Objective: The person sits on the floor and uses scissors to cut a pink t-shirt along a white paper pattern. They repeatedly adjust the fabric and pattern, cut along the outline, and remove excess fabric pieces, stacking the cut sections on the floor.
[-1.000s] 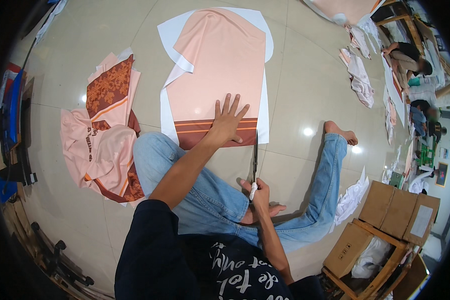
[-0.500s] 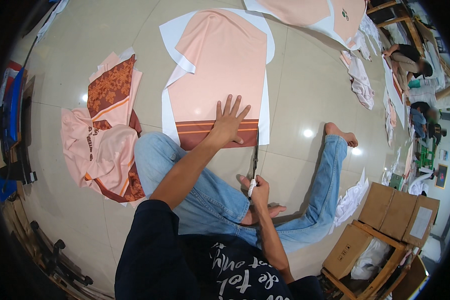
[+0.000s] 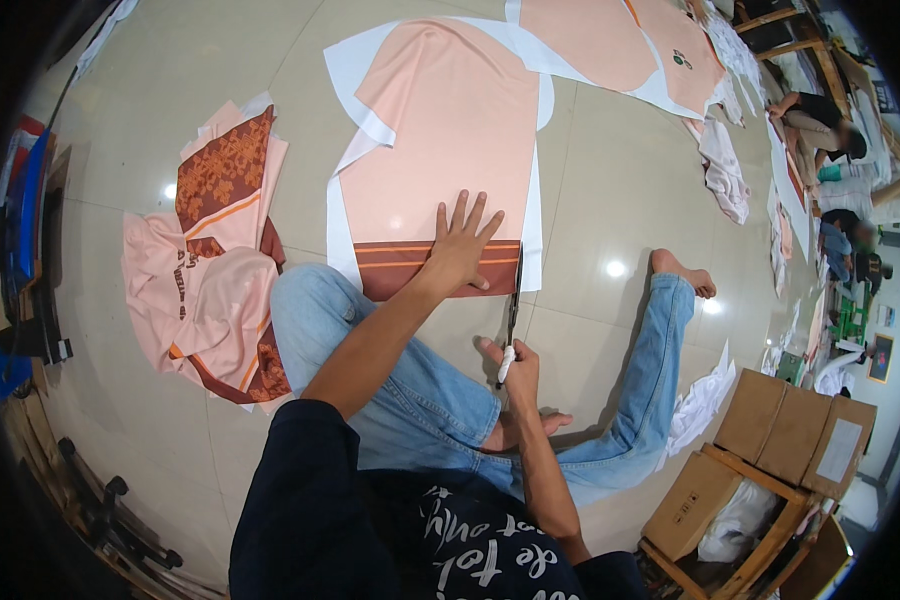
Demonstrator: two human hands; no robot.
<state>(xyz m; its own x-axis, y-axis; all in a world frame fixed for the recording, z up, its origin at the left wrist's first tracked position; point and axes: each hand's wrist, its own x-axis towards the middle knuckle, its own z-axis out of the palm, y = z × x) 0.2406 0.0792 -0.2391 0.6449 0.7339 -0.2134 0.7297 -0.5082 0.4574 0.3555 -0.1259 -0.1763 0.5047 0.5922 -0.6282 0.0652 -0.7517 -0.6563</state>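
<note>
Cardboard boxes [image 3: 782, 420] crowd a wooden frame [image 3: 778, 531] at right, a white bundle [image 3: 727, 528] wedged inside — and on the tiled floor [image 3: 610, 180] lies the pink fabric panel [image 3: 460, 130], left hand [image 3: 457, 250] spread flat over it, right hand [image 3: 522, 375] gripping scissors [image 3: 514, 312] at its near right corner — people [image 3: 815, 106] busy the room's right side.

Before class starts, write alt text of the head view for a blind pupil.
A person on a tiled floor holds scissors in the right hand at the lower edge of a pink fabric panel; the left hand lies on it, fingers spread. Crumpled pink cloth lies further left.
</note>
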